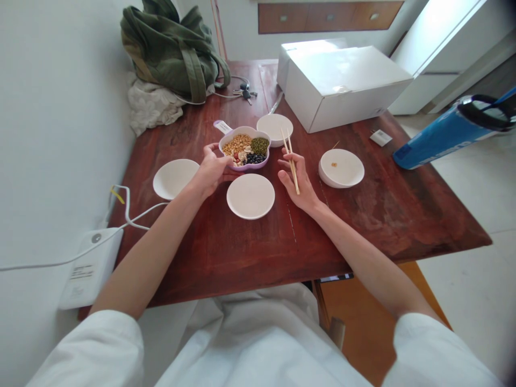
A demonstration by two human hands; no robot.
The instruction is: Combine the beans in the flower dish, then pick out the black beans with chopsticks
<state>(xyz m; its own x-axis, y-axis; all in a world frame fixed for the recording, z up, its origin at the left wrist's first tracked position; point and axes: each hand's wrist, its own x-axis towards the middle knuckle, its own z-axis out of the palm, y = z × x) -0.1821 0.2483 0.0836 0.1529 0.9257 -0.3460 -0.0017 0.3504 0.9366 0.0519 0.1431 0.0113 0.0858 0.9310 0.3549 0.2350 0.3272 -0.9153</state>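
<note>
Left hand [208,171] clamped the rim of a lilac divided dish [245,167] of beans and seeds [244,150] steady, while the right hand [294,174], just beside it, pinched wooden chopsticks [287,145] firmly, tips raised near a white saucer [274,126] ahead.

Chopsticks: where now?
In the head view, the wooden chopsticks are in the right hand, just right of the lilac divided dish, left of a white plate.
</note>
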